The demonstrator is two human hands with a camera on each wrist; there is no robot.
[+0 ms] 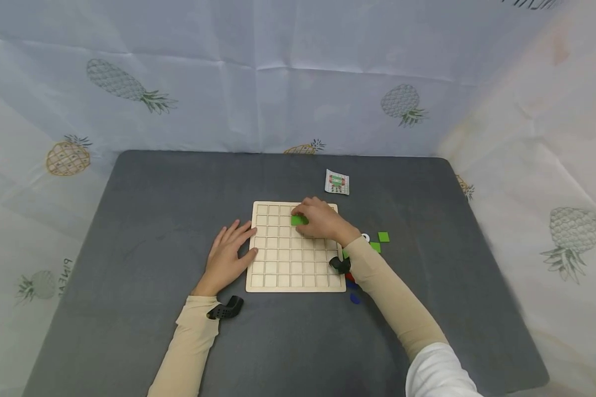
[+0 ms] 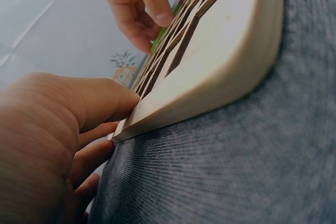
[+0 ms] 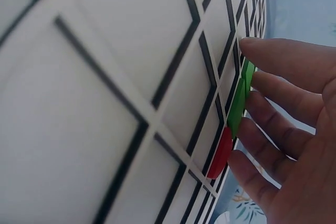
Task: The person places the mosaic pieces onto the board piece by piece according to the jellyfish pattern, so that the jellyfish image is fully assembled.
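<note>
A pale wooden grid board (image 1: 271,268) lies on the dark table. My left hand (image 1: 227,259) rests at its left edge, thumb and fingertips touching the rim with the fingers spread. My right hand (image 1: 322,219) is over the upper part of the board, its thumb and fingers loosely bent around green square tiles (image 1: 296,220). In the right wrist view, the fingertips touch these green tiles (image 3: 239,106), which lie in the grid. A red piece (image 3: 220,153) sits beside them, under the fingers; the head view hides it behind the hand.
Loose green tiles (image 1: 383,237), a white ring-like piece (image 1: 366,237), red pieces (image 1: 350,277) and blue pieces (image 1: 355,299) lie right of the board, partly hidden by the right forearm. A small printed card (image 1: 337,182) lies behind the board. Pineapple-patterned cloth (image 1: 258,110) surrounds the table.
</note>
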